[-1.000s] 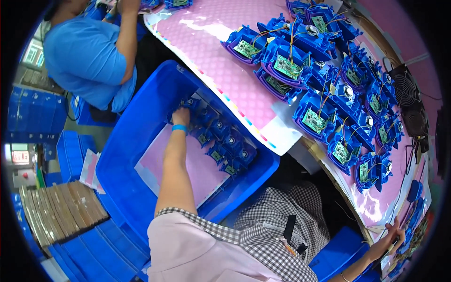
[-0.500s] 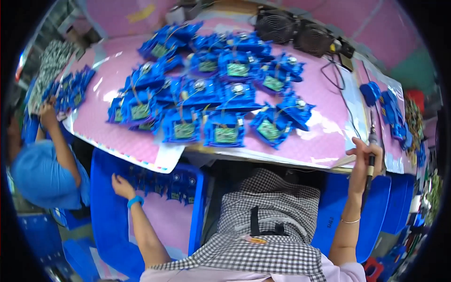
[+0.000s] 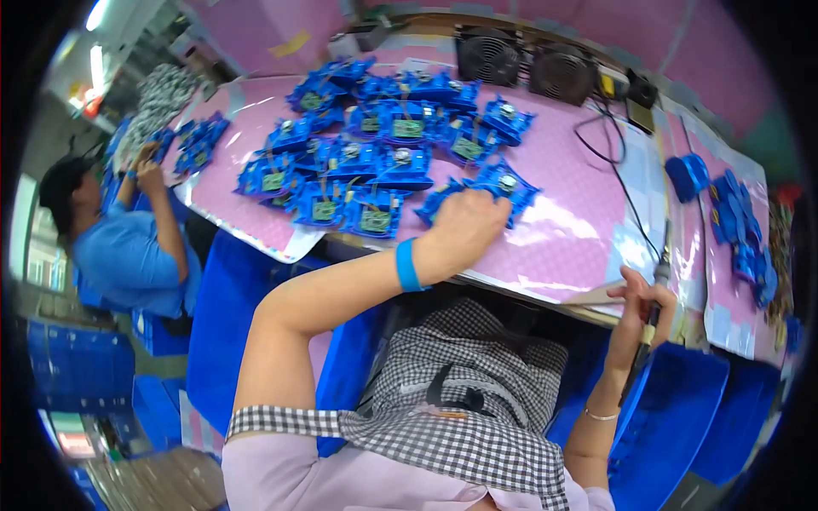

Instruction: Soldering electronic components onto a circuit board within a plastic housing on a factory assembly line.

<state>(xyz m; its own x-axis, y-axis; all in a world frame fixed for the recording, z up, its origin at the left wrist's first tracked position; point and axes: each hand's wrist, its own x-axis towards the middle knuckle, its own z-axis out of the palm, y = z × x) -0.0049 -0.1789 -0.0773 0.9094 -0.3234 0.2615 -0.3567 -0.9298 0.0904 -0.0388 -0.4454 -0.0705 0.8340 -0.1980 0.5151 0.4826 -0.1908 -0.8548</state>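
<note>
Gleaming: pink tabletop, 2 fans behind.
Room: blue-shirted co-worker seen.
Left hand: over blue housing; grip cannot be told.
Right hand: slim tool held.

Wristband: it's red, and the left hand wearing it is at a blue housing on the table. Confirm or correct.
The colour is wrong: in the head view the wristband is blue. The left hand wearing it is at a blue housing on the table.

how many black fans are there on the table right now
2: the left fan and the right fan, side by side along the far edge of the pink table.
</note>
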